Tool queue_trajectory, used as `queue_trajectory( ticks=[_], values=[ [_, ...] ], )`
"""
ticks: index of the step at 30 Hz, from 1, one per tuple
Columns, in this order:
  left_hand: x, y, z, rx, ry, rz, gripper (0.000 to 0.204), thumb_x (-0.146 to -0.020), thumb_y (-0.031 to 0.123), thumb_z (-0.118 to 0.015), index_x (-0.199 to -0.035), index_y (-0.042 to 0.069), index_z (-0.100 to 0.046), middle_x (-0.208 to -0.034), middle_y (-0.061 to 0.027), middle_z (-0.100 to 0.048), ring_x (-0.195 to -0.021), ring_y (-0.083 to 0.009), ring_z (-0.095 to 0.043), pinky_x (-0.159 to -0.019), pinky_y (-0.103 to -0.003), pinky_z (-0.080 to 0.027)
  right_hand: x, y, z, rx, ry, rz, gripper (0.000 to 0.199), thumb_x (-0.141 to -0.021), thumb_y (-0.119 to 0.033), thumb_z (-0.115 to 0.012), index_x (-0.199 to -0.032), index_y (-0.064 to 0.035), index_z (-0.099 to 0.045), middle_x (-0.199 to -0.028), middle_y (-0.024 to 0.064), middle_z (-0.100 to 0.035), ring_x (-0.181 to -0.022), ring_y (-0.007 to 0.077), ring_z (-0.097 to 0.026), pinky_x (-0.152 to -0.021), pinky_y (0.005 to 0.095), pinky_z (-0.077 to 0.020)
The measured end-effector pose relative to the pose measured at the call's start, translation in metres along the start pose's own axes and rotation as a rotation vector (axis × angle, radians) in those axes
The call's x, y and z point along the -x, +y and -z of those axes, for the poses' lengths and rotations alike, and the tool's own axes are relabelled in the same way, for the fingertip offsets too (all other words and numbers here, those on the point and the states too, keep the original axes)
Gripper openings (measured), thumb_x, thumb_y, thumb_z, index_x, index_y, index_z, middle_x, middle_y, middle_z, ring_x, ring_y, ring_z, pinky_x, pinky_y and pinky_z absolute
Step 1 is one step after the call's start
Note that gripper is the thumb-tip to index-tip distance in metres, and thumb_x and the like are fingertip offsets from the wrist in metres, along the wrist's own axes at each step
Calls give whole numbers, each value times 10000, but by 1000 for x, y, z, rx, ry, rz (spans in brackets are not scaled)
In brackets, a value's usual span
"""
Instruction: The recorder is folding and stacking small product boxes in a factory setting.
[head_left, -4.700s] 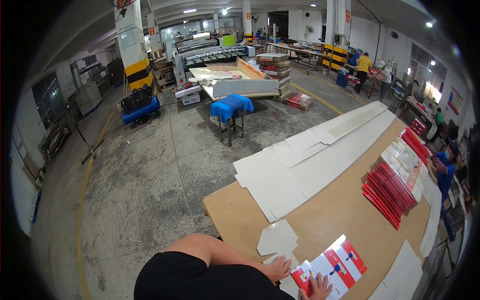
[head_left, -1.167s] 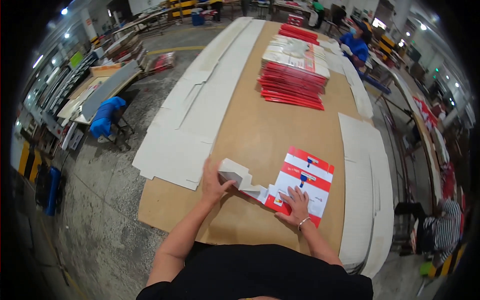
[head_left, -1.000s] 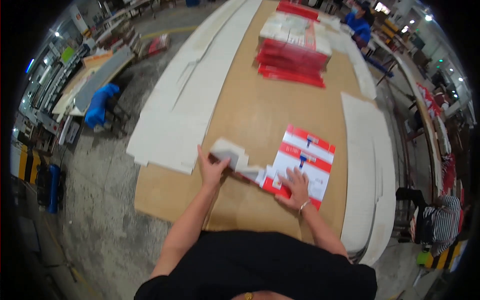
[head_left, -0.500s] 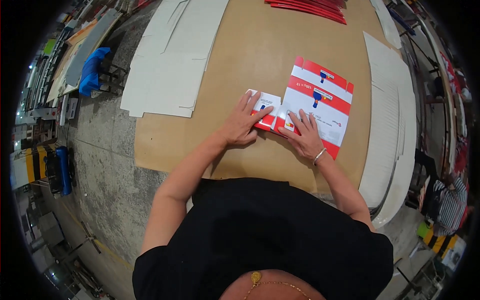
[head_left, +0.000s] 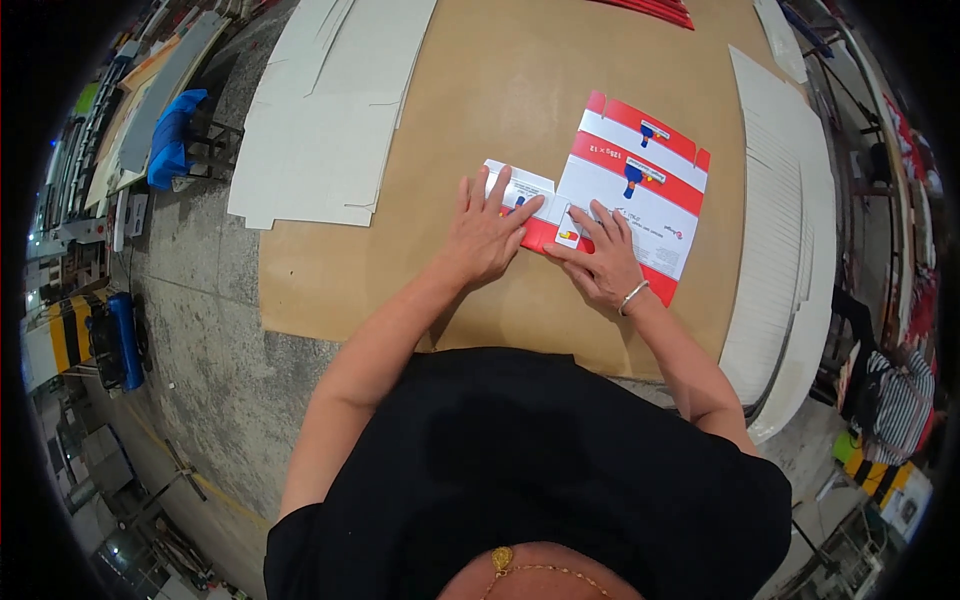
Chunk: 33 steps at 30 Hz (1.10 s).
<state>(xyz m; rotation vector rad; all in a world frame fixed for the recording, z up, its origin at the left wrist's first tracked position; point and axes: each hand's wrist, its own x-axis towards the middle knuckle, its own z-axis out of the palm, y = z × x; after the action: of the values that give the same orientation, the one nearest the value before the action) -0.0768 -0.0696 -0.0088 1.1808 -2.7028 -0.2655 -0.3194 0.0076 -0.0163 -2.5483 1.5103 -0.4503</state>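
Head view: one red-and-white printed carton lay on the brown tabletop before me, between white cardboard sheets at left and ribbed white sheets at right. My left hand, open, fingers spread, rested on its narrow left part; my right hand, likewise open, on its wider part.

Blotchy grey floor beside a broad brown tabletop, with a blue-covered stand off left.
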Motion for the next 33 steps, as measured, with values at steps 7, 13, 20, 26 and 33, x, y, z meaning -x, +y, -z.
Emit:
queue_trajectory(
  ticks=[7,13,20,26,33],
  values=[
    [-11,4,-3,37,35,18,625,-876,544,-574,-1434,287,-457,-1534,-253,-233,-1393,-516,-183,-1129,-619,-154,-4,-1,4,-10,-8,-94,534,-882,-361,-601,-1387,-217,-500,-1460,104,-412,-1394,367,-283,-1140,556,-179],
    [-11,3,-9,28,44,38,649,-841,603,-571,-1419,325,-478,-1555,-239,-206,-1405,-509,-170,-1127,-626,-151,-1,-1,0,-25,-47,-121,480,-846,-342,-622,-1297,-184,-578,-1507,113,-372,-1433,382,-230,-1151,597,-138],
    [-4,10,-9,59,92,14,617,-846,544,-586,-1402,287,-509,-1501,-308,-267,-1362,-572,-203,-1115,-652,-143,3,-6,-1,-27,-53,-91,505,-887,-399,-587,-1358,-222,-542,-1484,114,-397,-1397,376,-275,-1140,575,-165],
    [-7,6,-4,58,131,-20,543,-880,495,-565,-1391,316,-517,-1496,-297,-290,-1368,-556,-204,-1121,-642,-136,-1,-3,2,-21,-56,-73,515,-890,-401,-585,-1376,-243,-526,-1483,112,-396,-1392,378,-277,-1132,570,-177],
    [-26,15,4,90,-10,33,478,-933,392,-515,-1406,331,-493,-1514,-213,-313,-1406,-442,-234,-1126,-627,-125,-1,4,-1,-39,-39,-62,508,-894,-406,-576,-1378,-258,-523,-1466,117,-405,-1383,383,-278,-1123,581,-171]
  ],
)
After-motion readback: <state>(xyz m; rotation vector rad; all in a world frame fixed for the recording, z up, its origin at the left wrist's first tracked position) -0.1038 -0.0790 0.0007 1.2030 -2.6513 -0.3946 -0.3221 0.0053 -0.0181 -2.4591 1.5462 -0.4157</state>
